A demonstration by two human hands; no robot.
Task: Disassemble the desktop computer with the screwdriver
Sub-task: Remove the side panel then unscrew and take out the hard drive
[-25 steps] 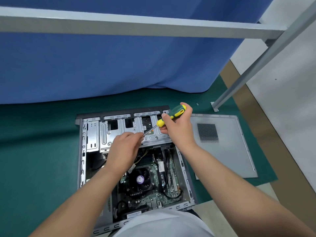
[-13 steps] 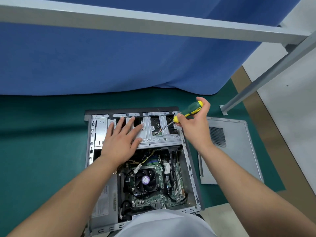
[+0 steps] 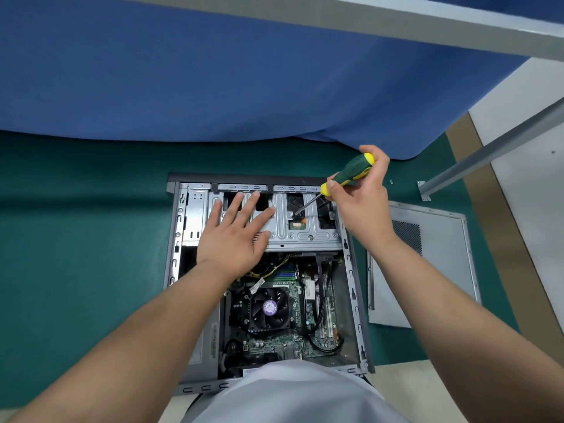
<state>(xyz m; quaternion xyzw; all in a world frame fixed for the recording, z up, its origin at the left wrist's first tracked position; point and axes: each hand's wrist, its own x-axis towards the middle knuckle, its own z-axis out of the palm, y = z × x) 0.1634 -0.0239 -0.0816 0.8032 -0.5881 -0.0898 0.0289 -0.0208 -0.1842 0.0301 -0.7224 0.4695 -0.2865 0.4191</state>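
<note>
Screwdriver (image 3: 348, 175) tip lowered onto drive cage (image 3: 305, 230) — right hand (image 3: 363, 206) gripping it, left hand (image 3: 235, 236) flat.

We see a green mat (image 3: 76, 239) covering the floor, a blue cloth (image 3: 213, 80) hanging behind it, and grey metal frame bars (image 3: 396, 24) overhead. At right we note a tan strip (image 3: 488, 209) bordering pale flooring (image 3: 534, 209).

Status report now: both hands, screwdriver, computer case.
Left hand flat on drive cage. Right hand grips screwdriver, tip at a cage screw. Computer case open, side panel off. Nothing in the way.
</note>
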